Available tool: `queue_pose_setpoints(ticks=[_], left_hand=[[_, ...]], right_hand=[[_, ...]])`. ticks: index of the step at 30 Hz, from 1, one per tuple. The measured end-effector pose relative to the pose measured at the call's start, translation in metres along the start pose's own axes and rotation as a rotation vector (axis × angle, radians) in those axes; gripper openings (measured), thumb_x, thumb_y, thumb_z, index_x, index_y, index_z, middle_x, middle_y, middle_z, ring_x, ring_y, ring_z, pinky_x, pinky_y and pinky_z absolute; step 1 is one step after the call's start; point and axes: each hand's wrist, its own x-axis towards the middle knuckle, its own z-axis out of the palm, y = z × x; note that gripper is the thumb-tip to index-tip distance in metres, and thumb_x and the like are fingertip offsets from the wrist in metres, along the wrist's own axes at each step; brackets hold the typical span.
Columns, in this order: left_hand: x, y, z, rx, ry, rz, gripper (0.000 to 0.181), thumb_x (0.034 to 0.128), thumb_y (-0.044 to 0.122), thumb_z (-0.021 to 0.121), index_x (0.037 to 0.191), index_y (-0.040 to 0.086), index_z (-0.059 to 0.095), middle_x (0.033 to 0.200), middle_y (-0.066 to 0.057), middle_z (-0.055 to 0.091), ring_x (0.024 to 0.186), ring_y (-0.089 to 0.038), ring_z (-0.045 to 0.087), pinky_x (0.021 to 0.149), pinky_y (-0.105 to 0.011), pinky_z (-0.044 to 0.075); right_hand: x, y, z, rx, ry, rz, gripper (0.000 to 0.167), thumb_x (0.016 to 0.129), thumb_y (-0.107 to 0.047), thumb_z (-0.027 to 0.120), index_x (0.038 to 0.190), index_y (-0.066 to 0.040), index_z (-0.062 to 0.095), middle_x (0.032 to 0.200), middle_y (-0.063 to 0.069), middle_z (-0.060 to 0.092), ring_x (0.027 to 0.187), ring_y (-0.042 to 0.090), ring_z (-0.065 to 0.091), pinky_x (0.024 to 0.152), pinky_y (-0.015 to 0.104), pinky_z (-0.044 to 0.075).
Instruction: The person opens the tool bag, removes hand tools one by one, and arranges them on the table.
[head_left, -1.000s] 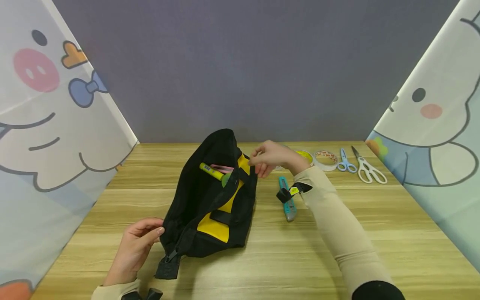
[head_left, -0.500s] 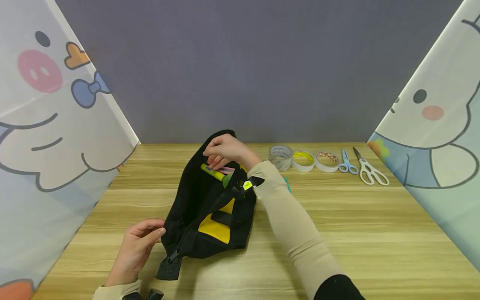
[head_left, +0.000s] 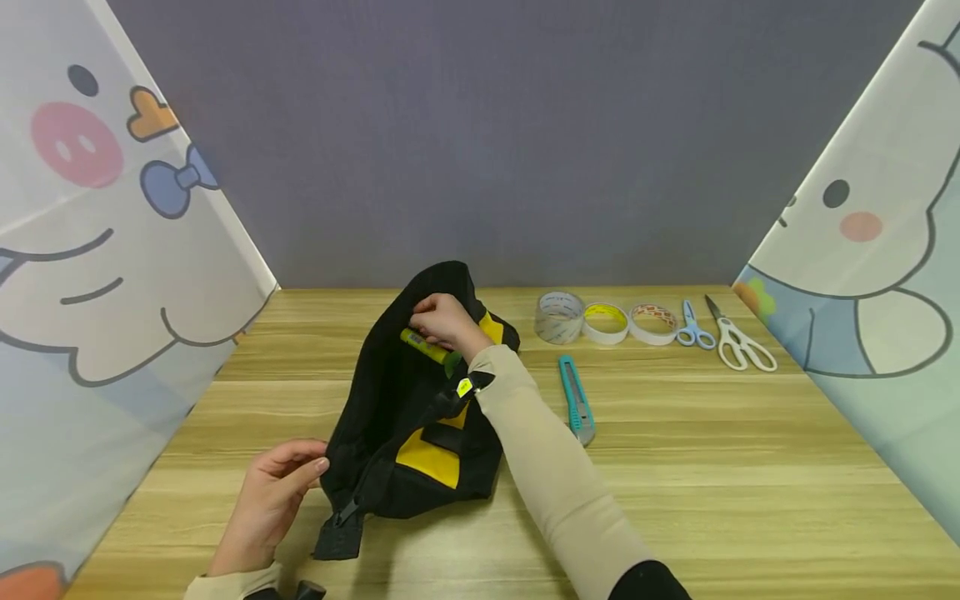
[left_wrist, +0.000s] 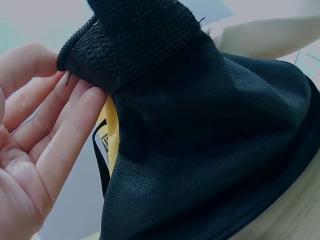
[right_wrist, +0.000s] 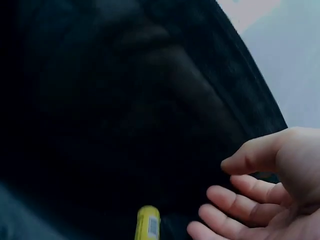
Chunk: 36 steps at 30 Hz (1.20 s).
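Note:
A black and yellow zip bag (head_left: 390, 417) lies on the table with its mouth open. My left hand (head_left: 270, 496) pinches the bag's near left edge; the left wrist view has its fingertips against the black fabric (left_wrist: 200, 125). Inside the bag's mouth is my right hand (head_left: 446, 323), its fingers loosely bent and nothing seen between them in the right wrist view. Beside those fingers lies a yellow stick with a green end, like a glue stick (head_left: 422, 344), whose tip (right_wrist: 148, 220) also shows in the right wrist view.
Right of the bag lies a teal utility knife (head_left: 576, 400). Along the back stand a wide clear tape roll (head_left: 559, 317), a yellow-cored tape roll (head_left: 606, 323) and another tape roll (head_left: 654, 323). Blue scissors (head_left: 694, 325) and white-handled scissors (head_left: 738, 337) lie farther right.
My right hand has gone left from the bag's right edge, across the opening and down into it, covering the pink item there. The left hand keeps its place.

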Motion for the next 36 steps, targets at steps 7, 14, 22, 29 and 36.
queue_pose_setpoints(ticks=[7,14,22,29,36], left_hand=[[0.0,0.001,-0.001,-0.021,0.013,0.034,0.043,0.0903,-0.028,0.044,0.109,-0.002,0.073,0.102,-0.005,0.072,0.08,-0.006,0.065,0.068,-0.018,0.057],[0.004,0.001,-0.001,-0.065,-0.002,0.087,0.041,0.0887,-0.031,0.043,0.109,-0.008,0.07,0.102,-0.01,0.072,0.084,-0.014,0.069,0.071,-0.023,0.059],[0.006,0.0,0.001,-0.097,0.004,0.09,0.039,0.088,-0.031,0.044,0.109,-0.011,0.069,0.101,-0.014,0.073,0.083,-0.021,0.072,0.071,-0.029,0.061],[0.006,-0.004,0.001,-0.121,-0.005,0.092,0.039,0.0887,-0.031,0.043,0.11,-0.011,0.069,0.1,-0.014,0.073,0.084,-0.021,0.071,0.072,-0.03,0.061],[0.002,-0.005,0.003,-0.112,0.02,0.083,0.04,0.0888,-0.031,0.042,0.11,-0.01,0.069,0.098,-0.013,0.073,0.084,-0.02,0.071,0.071,-0.029,0.061]], right_hand=[[-0.002,0.01,-0.016,-0.193,-0.026,0.0,0.045,0.097,-0.003,0.057,0.14,0.005,0.048,0.118,0.018,0.061,0.073,0.016,0.055,0.066,0.032,0.047],[-0.003,0.023,-0.029,-0.44,-0.002,0.053,0.045,0.095,-0.005,0.059,0.138,0.005,0.053,0.139,0.019,0.052,0.11,0.028,0.054,0.079,0.029,0.044],[0.001,0.039,-0.038,-0.569,-0.007,0.151,0.046,0.09,-0.001,0.067,0.135,0.003,0.057,0.134,0.018,0.056,0.095,0.024,0.052,0.07,0.028,0.043],[0.005,0.047,-0.029,-0.65,0.016,0.194,0.023,0.086,0.005,0.069,0.109,0.002,0.072,0.115,0.016,0.065,0.082,0.025,0.062,0.059,0.029,0.054],[0.003,0.05,-0.024,-0.485,0.023,0.227,0.028,0.085,0.01,0.07,0.112,0.001,0.071,0.115,0.015,0.064,0.092,0.028,0.065,0.062,0.03,0.059]])
